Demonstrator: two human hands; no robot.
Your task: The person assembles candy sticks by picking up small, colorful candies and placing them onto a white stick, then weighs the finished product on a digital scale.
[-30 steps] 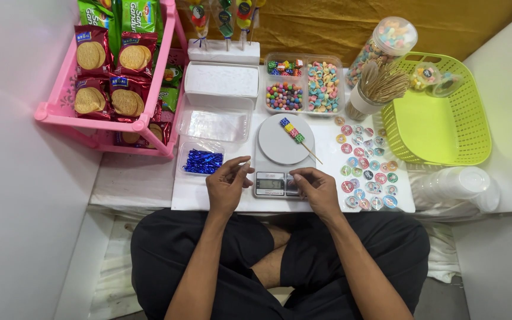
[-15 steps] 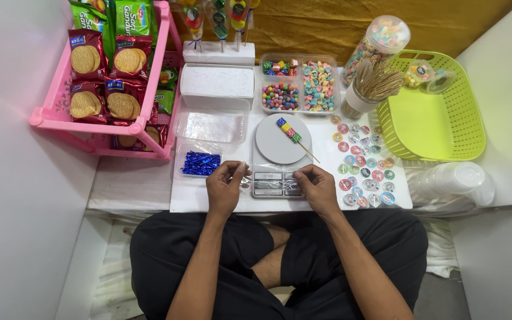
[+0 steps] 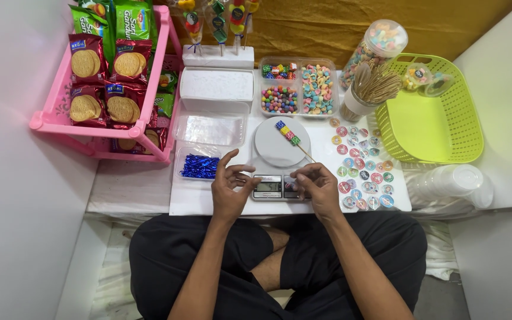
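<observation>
We sat cross-legged at a low white counter [image 3: 208,204] with both hands over the scale [image 3: 280,163]. Our left hand [image 3: 231,188] hovered at the scale's near left corner, its grip loose, fingers curled and half spread, holding nothing we could make out. Our right hand [image 3: 318,186] rested on the scale's display end, fingertips pinched together; whether they held something small, we could not tell. On the round scale plate lay a candy skewer [image 3: 290,138], coloured cubes on a thin stick, tilted with its stick end pointing toward the right hand.

Left of the scale a clear tray held blue twist ties [image 3: 198,168], with a stack of clear bags [image 3: 211,127] behind it. Round stickers [image 3: 364,169] lay spread to the right of the scale. Behind it stood candy trays [image 3: 298,89], a cup of sticks [image 3: 365,95] and a candy jar [image 3: 377,44]. A green basket [image 3: 440,133] sat at far right, a pink rack [image 3: 149,89] of biscuit packets at far left.
</observation>
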